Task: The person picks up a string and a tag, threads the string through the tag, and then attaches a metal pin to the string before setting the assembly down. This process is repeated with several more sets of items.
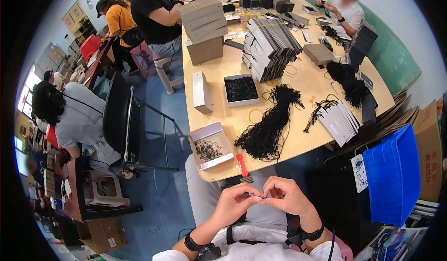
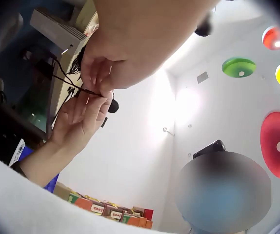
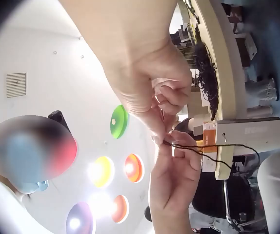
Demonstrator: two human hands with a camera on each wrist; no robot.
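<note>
Above the lap, the fingertips of my left hand [image 1: 236, 204] and right hand [image 1: 287, 196] meet. Between them they pinch a thin black cord [image 2: 90, 91], whose held part is mostly covered by the fingers. In the right wrist view, two strands of the cord [image 3: 206, 146] trail out in a long loop. On the table just beyond the hands lies a large bundle of black cords [image 1: 270, 126]. A small red tool [image 1: 241, 165] sits at the near edge, beside an open white box [image 1: 222, 160] with small dark looped pieces in it.
The wooden table [image 1: 223, 116] also bears a white box of black pieces [image 1: 241, 89], stacked grey boxes [image 1: 270, 49] and fanned flat boxes [image 1: 340, 123]. A blue bin [image 1: 393, 175] stands at right, a black chair [image 1: 118, 121] at left. A person [image 1: 347, 14] sits across the table.
</note>
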